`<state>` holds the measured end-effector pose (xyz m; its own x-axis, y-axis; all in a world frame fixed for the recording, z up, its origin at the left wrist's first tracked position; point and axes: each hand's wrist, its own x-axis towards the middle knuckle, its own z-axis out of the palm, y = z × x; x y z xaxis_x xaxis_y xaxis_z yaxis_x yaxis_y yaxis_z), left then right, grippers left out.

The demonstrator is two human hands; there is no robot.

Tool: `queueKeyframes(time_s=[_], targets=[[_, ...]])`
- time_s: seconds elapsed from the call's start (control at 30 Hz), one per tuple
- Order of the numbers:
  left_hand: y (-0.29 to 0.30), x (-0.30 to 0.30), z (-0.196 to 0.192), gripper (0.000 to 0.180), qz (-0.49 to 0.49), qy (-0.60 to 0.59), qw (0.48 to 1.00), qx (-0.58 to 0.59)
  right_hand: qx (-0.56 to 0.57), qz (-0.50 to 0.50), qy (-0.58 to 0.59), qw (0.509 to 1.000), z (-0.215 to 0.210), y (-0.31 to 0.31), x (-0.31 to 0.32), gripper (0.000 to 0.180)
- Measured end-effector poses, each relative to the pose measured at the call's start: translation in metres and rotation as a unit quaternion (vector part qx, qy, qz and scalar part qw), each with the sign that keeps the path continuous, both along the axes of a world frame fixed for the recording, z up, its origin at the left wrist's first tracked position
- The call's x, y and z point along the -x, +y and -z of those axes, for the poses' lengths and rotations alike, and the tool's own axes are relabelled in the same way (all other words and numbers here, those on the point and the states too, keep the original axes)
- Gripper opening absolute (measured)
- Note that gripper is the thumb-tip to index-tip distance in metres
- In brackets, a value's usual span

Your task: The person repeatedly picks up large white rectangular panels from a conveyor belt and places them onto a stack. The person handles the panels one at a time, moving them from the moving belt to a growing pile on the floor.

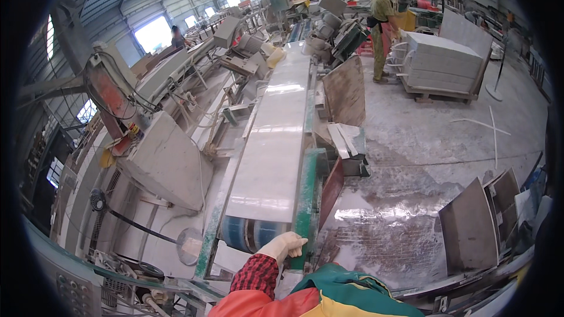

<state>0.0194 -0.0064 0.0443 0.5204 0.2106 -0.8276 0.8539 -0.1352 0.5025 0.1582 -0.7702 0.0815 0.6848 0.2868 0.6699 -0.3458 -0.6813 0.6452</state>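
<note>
A gloved hand (284, 245) in a red checked sleeve (255, 275) reaches up from the lower edge and rests at the near end of a long conveyor (309, 194), just by its green side rail; which hand it is I cannot tell, and only this one shows. Its fingers (296, 240) lie loosely extended, curled on nothing, touching the frame beside the blue roller (249, 233) at the belt's near end. On the conveyor lies a long pale stone slab (276, 141), glossy and wet, running lengthwise from the near end toward the far end where grey machine heads (338, 29) stand over it. The slab sits well apart from the hand, its near edge just above the roller. Right of the conveyor the floor (423, 141) is wet and streaked with slurry. Brown slabs (470, 229) lean by the right edge, and a stack of pale slabs (443, 61) stands on a pallet farther off, with a person (382, 23) in an apron next to it.
</note>
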Motion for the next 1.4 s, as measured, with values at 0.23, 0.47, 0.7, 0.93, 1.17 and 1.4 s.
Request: queueKeyframes(time_s=[0.23,0.47,0.7,0.93,1.17,1.4], targets=[[-0.018,0.011,-0.013,0.051,-0.069,-0.063,0.994,-0.054,0.033,-0.004,-0.052,0.998,-0.007,0.030,0.000,0.041],[-0.019,0.007,-0.007,0.057,-0.035,-0.051,0.994,-0.088,0.130,-0.089,-0.086,0.984,-0.001,0.011,0.002,0.032],[-0.028,0.009,-0.035,0.059,-0.046,-0.108,0.989,-0.092,0.093,-0.092,-0.088,0.987,0.004,0.046,0.006,0.032],[-0.019,0.014,-0.002,0.058,-0.072,-0.095,0.991,-0.069,0.048,-0.095,-0.086,0.991,0.017,0.034,0.009,0.031],[-0.015,0.014,-0.001,0.060,-0.047,-0.085,0.993,-0.062,0.001,-0.095,-0.084,0.992,0.011,0.057,0.013,0.032],[-0.016,0.010,-0.009,0.061,-0.038,-0.067,0.995,-0.060,-0.044,-0.094,-0.082,0.991,0.016,0.058,0.020,0.033]])
